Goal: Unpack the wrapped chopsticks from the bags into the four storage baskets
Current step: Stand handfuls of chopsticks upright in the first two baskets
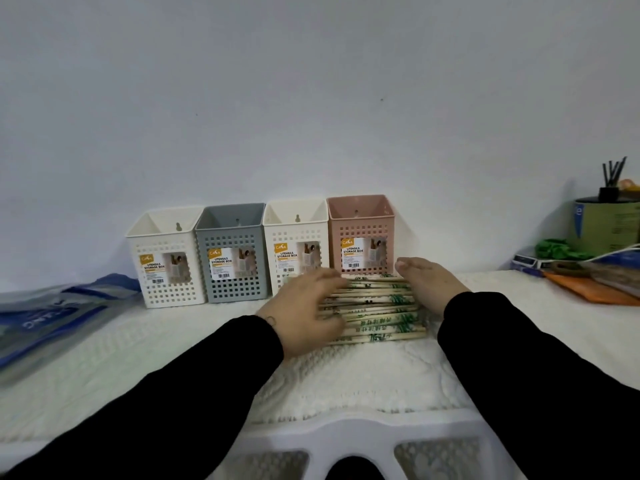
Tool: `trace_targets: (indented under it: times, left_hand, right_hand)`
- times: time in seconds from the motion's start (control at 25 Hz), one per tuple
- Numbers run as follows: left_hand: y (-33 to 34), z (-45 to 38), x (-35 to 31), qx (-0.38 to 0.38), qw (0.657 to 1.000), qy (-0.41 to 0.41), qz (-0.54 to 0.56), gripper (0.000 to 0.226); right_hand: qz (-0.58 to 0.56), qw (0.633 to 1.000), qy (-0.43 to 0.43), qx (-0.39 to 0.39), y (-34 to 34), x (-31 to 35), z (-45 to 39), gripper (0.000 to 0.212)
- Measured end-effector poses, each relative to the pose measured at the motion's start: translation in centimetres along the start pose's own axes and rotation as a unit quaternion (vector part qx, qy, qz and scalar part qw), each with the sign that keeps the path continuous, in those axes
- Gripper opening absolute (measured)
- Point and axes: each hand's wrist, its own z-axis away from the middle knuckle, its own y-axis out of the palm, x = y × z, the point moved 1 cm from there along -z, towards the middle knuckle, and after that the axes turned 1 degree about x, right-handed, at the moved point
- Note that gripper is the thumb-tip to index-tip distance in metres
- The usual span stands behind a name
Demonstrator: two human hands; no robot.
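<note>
Four perforated storage baskets stand in a row against the wall: a white basket [166, 258], a grey basket [232, 252], a second white basket [298, 244] and a pink basket [362, 233]. All look empty. In front of them a flat pile of wrapped chopsticks [377, 308] with green print lies on the white cloth. My left hand [304, 310] rests flat on the pile's left end, fingers spread. Against the pile's right end presses my right hand [429, 280], held flat and on edge. Neither hand grips anything.
A blue plastic bag [52, 317] lies flat at the left. At the right stand a green tin [606, 226] with dark sticks, a green cloth [554, 249], a small scale and an orange folder [595, 289]. A white plastic chair back [353, 441] is at the bottom.
</note>
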Motion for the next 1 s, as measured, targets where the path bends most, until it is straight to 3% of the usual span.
trace_targets:
  times: [0.08, 0.28, 0.44, 0.8, 1.0]
  left_hand:
    - [0.3, 0.2, -1.0, 0.060, 0.993, 0.053, -0.088, 0.066]
    - [0.1, -1.2, -2.1, 0.101, 0.979, 0.008, -0.178, 0.063]
    - [-0.3, -2.5, -3.3, 0.144, 0.964, -0.023, -0.221, 0.043]
    - [-0.1, -2.8, -4.7, 0.166, 0.931, -0.001, -0.325, 0.023]
    - [0.1, -1.8, -4.0, 0.150, 0.939, 0.025, -0.309, 0.021]
  right_hand:
    - [0.008, 1.000, -0.012, 0.024, 0.3, -0.3, 0.2, 0.040]
    - [0.044, 0.998, -0.029, 0.045, 0.7, -0.2, 0.9, 0.040]
    - [0.050, 0.997, -0.023, 0.046, 0.4, 0.0, 1.1, 0.043]
    - [0.027, 0.998, -0.046, 0.025, 0.3, 0.2, 1.1, 0.039]
    - [0.022, 0.994, -0.105, -0.002, 0.2, 0.1, 1.0, 0.038]
